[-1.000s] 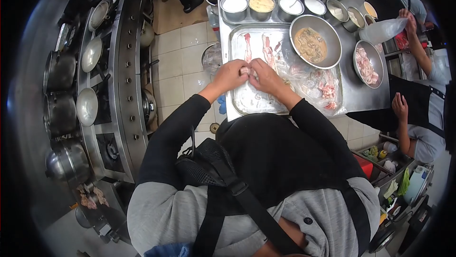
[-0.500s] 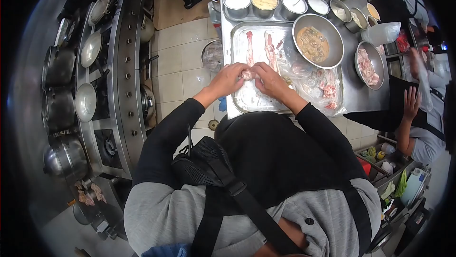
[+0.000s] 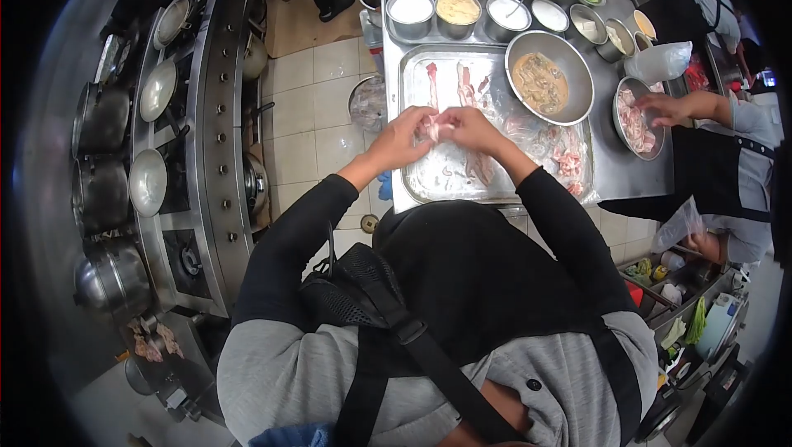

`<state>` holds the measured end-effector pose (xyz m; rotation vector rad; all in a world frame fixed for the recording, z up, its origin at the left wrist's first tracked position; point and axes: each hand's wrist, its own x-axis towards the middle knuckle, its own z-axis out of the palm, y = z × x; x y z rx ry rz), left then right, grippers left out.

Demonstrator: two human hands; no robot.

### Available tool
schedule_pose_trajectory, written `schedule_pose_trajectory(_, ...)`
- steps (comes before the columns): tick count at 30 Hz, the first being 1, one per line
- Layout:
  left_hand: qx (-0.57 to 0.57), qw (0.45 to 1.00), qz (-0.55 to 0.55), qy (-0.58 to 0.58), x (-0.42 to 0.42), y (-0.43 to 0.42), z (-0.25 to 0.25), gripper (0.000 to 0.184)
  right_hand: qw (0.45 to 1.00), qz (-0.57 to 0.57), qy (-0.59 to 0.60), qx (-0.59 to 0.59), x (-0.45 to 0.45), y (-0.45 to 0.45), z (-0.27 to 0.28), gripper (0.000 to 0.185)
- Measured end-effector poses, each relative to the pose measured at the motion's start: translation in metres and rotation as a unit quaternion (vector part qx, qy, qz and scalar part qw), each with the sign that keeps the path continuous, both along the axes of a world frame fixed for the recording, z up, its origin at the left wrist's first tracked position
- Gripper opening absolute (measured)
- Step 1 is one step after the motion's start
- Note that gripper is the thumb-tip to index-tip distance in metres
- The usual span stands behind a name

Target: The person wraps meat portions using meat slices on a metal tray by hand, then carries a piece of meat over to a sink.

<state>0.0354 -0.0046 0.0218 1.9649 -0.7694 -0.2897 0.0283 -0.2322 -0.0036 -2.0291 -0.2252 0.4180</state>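
Both of my hands work close together over a metal tray (image 3: 417, 185). My left hand (image 3: 402, 140) and my right hand (image 3: 470, 130) are closed on a small piece of pink and white sliced meat (image 3: 434, 127), which the fingers partly cover. Beyond them, a thin meat strip (image 3: 431, 84) and a second meat strip (image 3: 465, 80) lie lengthwise on the tray. More sliced meat (image 3: 478, 168) rests just below my right hand. At the tray's right side, a pile of meat (image 3: 568, 160) sits by crumpled clear plastic.
A steel bowl of brown mixture (image 3: 540, 84) overlaps the tray's far right corner. Several ingredient tins (image 3: 456, 18) line the back. On the right, a co-worker's hand (image 3: 664, 107) reaches into a bowl of meat (image 3: 635, 127). A stove with woks (image 3: 148, 183) stands left.
My fingers have shifted slightly around the meat piece. The co-worker's one hand has moved into the meat bowl, while the other has lowered with a clear plastic bag.
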Motion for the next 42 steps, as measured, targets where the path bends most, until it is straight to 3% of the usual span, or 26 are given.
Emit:
schedule_pose_trajectory(2, -0.013, 0.999, -0.008, -0.043, -0.001, -0.003, 0.001, 0.041, 0.980, -0.077, 0.169, 0.074, 0.015, 0.004, 0.007, 0.027)
schedule_pose_trajectory(3, -0.003, 0.998, -0.002, -0.067, 0.001, -0.005, -0.002, 0.040, 0.979, -0.085, 0.173, 0.067, 0.020, 0.006, 0.009, 0.028)
schedule_pose_trajectory(6, 0.036, 0.989, -0.001, -0.145, 0.012, -0.005, -0.022, 0.038, 0.927, -0.123, 0.269, 0.231, 0.026, 0.002, -0.015, 0.030)
schedule_pose_trajectory(8, 0.050, 0.986, 0.001, -0.159, 0.021, -0.005, -0.030, 0.035, 0.995, -0.094, 0.024, 0.035, 0.006, 0.004, 0.005, 0.029)
schedule_pose_trajectory(9, 0.052, 0.988, 0.004, -0.148, 0.024, -0.005, -0.031, 0.033, 0.990, -0.074, -0.103, -0.063, -0.002, 0.005, 0.013, 0.029)
schedule_pose_trajectory(13, 0.035, 0.996, 0.022, -0.084, 0.032, -0.008, -0.031, 0.031, 0.959, -0.002, -0.266, -0.093, -0.010, 0.003, -0.002, 0.037)
schedule_pose_trajectory(19, 0.012, 0.999, 0.038, -0.001, 0.030, -0.004, -0.027, 0.038, 0.969, 0.010, -0.237, -0.068, -0.012, 0.016, -0.006, 0.043)
schedule_pose_trajectory(25, 0.099, 0.979, 0.046, 0.172, 0.062, -0.010, -0.037, 0.037, 0.957, 0.011, -0.280, -0.073, -0.006, 0.017, 0.004, 0.043)
schedule_pose_trajectory(28, 0.044, 0.957, 0.056, 0.280, 0.072, -0.012, -0.046, 0.040, 0.978, 0.015, -0.184, -0.095, 0.013, 0.012, -0.003, 0.039)
schedule_pose_trajectory(31, 0.043, 0.996, 0.013, -0.078, 0.057, -0.009, -0.017, 0.041, 0.974, 0.020, -0.190, -0.120, 0.038, 0.006, -0.014, 0.033)
schedule_pose_trajectory(34, 0.059, 0.988, -0.005, -0.143, 0.057, -0.007, -0.021, 0.043, 0.976, -0.005, -0.192, -0.103, 0.052, 0.006, -0.011, 0.030)
schedule_pose_trajectory(40, 0.082, 0.987, 0.065, -0.122, 0.077, -0.019, -0.038, 0.027, 0.969, 0.034, -0.233, -0.067, 0.046, 0.002, -0.002, 0.040)
schedule_pose_trajectory(42, 0.097, 0.993, 0.057, -0.041, 0.089, -0.024, -0.036, 0.025, 0.969, 0.021, -0.235, -0.068, 0.049, 0.004, -0.010, 0.041)
